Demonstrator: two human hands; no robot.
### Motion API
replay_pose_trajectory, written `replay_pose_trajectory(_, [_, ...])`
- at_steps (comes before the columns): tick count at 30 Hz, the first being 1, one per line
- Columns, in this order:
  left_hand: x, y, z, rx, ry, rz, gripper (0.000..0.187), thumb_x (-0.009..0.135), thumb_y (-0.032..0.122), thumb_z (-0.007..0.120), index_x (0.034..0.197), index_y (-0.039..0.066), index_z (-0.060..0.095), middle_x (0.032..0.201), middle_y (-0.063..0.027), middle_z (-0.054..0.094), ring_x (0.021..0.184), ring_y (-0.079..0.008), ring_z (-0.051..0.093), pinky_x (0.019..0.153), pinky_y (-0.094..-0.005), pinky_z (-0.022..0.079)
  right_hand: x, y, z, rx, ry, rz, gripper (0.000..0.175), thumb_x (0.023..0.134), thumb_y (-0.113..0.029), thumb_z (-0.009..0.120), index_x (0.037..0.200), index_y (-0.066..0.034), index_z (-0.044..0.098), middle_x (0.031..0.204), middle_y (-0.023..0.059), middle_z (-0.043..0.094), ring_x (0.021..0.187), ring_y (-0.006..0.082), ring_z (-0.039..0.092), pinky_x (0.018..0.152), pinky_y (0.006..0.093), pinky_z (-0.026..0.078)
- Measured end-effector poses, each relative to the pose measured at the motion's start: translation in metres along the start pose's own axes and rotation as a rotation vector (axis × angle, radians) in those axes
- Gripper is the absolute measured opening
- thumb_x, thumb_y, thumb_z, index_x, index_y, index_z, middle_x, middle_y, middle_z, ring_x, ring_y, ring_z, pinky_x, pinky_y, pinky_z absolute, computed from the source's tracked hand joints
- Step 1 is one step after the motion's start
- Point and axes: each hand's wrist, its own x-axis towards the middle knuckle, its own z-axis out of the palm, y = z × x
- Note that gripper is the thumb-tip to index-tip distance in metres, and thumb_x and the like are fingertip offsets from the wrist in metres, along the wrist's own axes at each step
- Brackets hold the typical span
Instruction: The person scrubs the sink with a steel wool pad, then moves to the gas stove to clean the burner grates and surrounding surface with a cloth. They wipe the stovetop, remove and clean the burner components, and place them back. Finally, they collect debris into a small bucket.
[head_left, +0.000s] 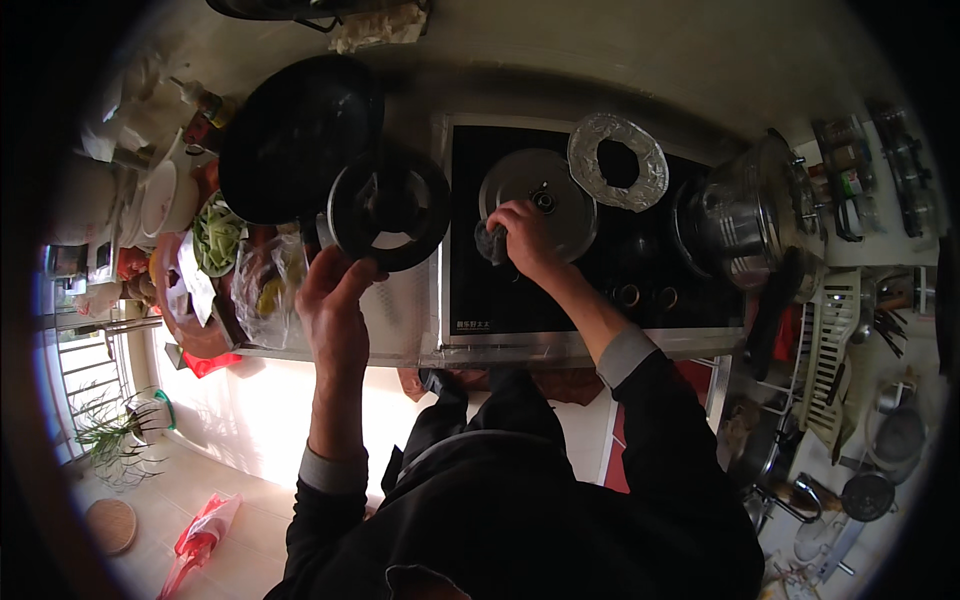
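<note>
My left hand (335, 304) grips the near rim of a round black pan support (433, 229), which is tilted up left of the gas hob (480, 300). Light shows through the gaps in its middle. In my right hand (529, 244) is a grey scouring pad (491, 242), held low at the near left edge of a round metal burner plate (506, 180). The burner's centre (544, 199) is exposed. A foil ring (651, 161) lies on the hob, touching or overlapping the plate's right side.
A black wok (292, 142) stands behind my left hand. Chopped greens (217, 240) and a clear plastic bag (270, 289) crowd the counter at left. A steel pot (739, 214) occupies the hob's right side, near a dish rack (831, 352). A red plastic bag (201, 536) lies on the floor.
</note>
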Motion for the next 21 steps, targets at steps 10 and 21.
replay_pose_trajectory(10, [0.002, -0.013, 0.007, 0.009, -0.041, -0.025, 0.027, 0.080, 0.008, 0.065, 0.103, -0.006, 0.063, 0.088, -0.0103, 0.067, 0.080, -0.0167, 0.063, 0.081, -0.0292, 0.048, -0.058, 0.002, 0.047, 0.009, 0.028, -0.028, 0.015, 0.081, 0.003, 0.059, 0.091, -0.0070, 0.064, 0.120, 0.0050, 0.058, 0.112, 0.0274, 0.052, 0.097, 0.0406, 0.042])
replay_pose_trajectory(21, [0.000, -0.019, 0.011, 0.037, -0.078, -0.049, 0.026, 0.082, 0.006, 0.060, 0.106, -0.005, 0.062, 0.092, -0.0105, 0.067, 0.082, -0.0177, 0.063, 0.079, -0.0303, 0.052, -0.054, 0.062, -0.080, -0.119, 0.202, 0.289, 0.053, 0.077, 0.009, 0.054, 0.127, -0.0096, 0.051, 0.126, 0.0160, 0.052, 0.112, 0.0374, 0.051, 0.094, 0.0462, 0.044])
